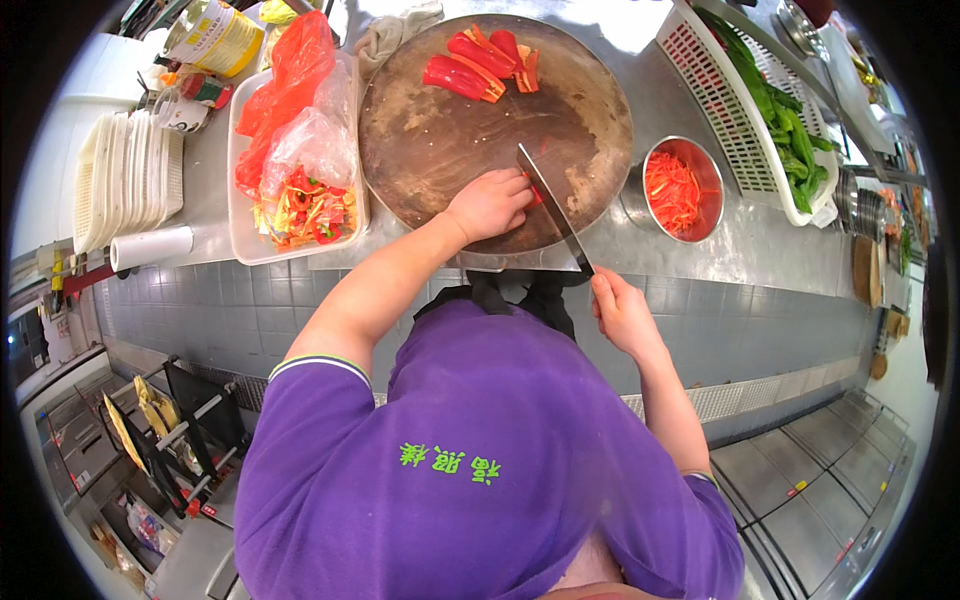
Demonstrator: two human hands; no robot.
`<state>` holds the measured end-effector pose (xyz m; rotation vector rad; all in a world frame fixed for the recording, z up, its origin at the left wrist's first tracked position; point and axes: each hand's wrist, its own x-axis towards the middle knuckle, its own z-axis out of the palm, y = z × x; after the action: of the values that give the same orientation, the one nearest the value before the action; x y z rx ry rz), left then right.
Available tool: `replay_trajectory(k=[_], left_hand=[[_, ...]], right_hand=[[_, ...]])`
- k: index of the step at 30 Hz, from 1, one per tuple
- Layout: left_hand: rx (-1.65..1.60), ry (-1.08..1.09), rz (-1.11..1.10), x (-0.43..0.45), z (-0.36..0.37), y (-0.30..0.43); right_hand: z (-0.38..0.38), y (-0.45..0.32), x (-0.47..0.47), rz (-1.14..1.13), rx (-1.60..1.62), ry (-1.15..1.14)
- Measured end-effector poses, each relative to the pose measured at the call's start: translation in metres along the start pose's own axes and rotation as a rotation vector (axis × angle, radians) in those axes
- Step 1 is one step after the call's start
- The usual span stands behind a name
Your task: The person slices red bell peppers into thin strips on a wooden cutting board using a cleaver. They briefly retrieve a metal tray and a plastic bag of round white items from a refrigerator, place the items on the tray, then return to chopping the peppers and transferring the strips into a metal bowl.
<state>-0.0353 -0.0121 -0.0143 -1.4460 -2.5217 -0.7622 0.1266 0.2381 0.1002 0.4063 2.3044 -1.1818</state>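
On the round wooden chopping board point(420, 165), my left hand point(491, 204) presses down with curled fingers on a piece of red pepper point(535, 196), mostly hidden under the fingertips. My right hand point(622, 304) grips the handle of a cleaver point(559, 214). Its blade stands on edge across the board, right beside my left fingertips. Several cut lengths of red pepper point(480, 64) lie together at the far side of the board. To the right, a round metal container point(721, 191) holds shredded red pepper point(671, 193).
Left of the board, a white plastic tub point(240, 244) holds pepper scraps point(306, 214) and red plastic bags point(289, 75). White baskets point(135, 169) are stacked farther left. At the right, a perforated white basket point(720, 112) contains green peppers point(787, 127). A cloth point(394, 34) touches the board's far edge.
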Motion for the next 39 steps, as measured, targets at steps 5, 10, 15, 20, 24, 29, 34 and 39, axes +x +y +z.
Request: replay_trajectory(k=[5, 10, 15, 20, 24, 29, 34, 39], left_hand=[[0.023, 0.021, 0.009, -0.001, 0.003, -0.001], [-0.001, 0.043, 0.006, 0.0, 0.003, 0.001], [0.035, 0.075, 0.018, -0.002, 0.006, 0.0], [0.037, 0.067, -0.002, -0.005, 0.005, 0.0], [0.029, 0.1, 0.016, 0.0, 0.004, 0.001], [0.023, 0.049, -0.031, -0.004, 0.003, 0.002], [0.002, -0.004, -0.028, -0.013, -0.005, 0.003], [-0.029, -0.031, -0.034, -0.01, -0.012, 0.006]], right_hand=[[-0.002, -0.001, 0.002, 0.05, 0.048, -0.039], [0.006, 0.001, 0.012, -0.036, 0.056, -0.022], [0.005, 0.002, 0.007, -0.006, 0.055, -0.043], [-0.003, -0.01, 0.0, 0.058, 0.126, -0.078], [0.005, -0.002, 0.005, 0.075, 0.137, -0.08], [0.002, -0.006, -0.005, 0.097, 0.164, -0.103], [0.017, 0.002, 0.008, 0.045, 0.12, -0.062], [0.01, -0.01, 0.004, -0.013, 0.042, -0.039]])
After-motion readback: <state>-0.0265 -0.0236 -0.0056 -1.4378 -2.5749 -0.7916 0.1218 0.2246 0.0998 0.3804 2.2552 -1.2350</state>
